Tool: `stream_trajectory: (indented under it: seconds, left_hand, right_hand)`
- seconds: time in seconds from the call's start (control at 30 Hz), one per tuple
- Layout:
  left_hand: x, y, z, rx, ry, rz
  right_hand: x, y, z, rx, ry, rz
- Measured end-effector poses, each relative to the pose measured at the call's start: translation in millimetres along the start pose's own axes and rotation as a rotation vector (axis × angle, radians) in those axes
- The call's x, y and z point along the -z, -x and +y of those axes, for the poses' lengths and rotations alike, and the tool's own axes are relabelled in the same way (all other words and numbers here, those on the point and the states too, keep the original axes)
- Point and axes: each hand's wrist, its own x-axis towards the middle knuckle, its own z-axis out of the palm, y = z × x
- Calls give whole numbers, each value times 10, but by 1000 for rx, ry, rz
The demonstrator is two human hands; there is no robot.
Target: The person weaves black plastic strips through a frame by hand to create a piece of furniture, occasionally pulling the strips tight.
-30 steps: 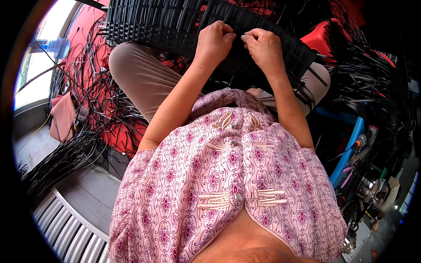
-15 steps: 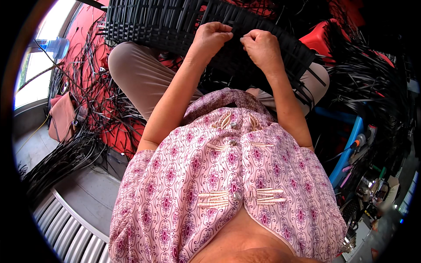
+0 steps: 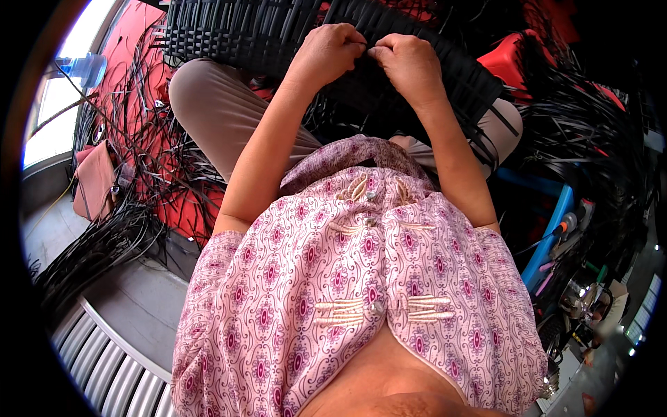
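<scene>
A dark panel of woven flat strips lies across my bent knees, slanting from upper left to the right knee. Over its middle, my left hand is closed, thumb and fingers pinched on a thin black strip of the weave. Close beside it, my right hand is closed too, with thumb and index finger pinching at the same spot. The fingertips of both hands almost meet. Most of the strip is hidden by the fingers or lost against the dark weave. Loose strip ends hang from the panel near my right knee.
Loose black strips tangle over a red floor covering at left. More bundles of strips lie at right, by a red plastic object. A blue-rimmed container with tools stands near my right elbow. A pink pouch lies at left.
Both hands have moved slightly up and closer together, the right one shifting a little left. The fingertips now almost meet. The panel has hardly moved.
</scene>
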Motion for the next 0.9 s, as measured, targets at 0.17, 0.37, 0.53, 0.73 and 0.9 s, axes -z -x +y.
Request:
stream_trajectory:
  seconds: [0.17,0.37,0.53,0.73,0.9]
  left_hand:
    - [182,19,-81,8,5,106]
    - [525,170,249,-58,-12,73]
    - [755,282,590,-145,-9,99]
    - [650,155,463,-13,574,145]
    - [472,27,-228,1,212,209]
  right_hand:
    - [23,96,17,128,-125,257]
    - [67,-102,-33,300,-402,239]
    - [61,-189,-163,298,-705,-81]
    - [79,-154,-94,242,-863,-55]
    - [65,-51,-19,35,-941,3]
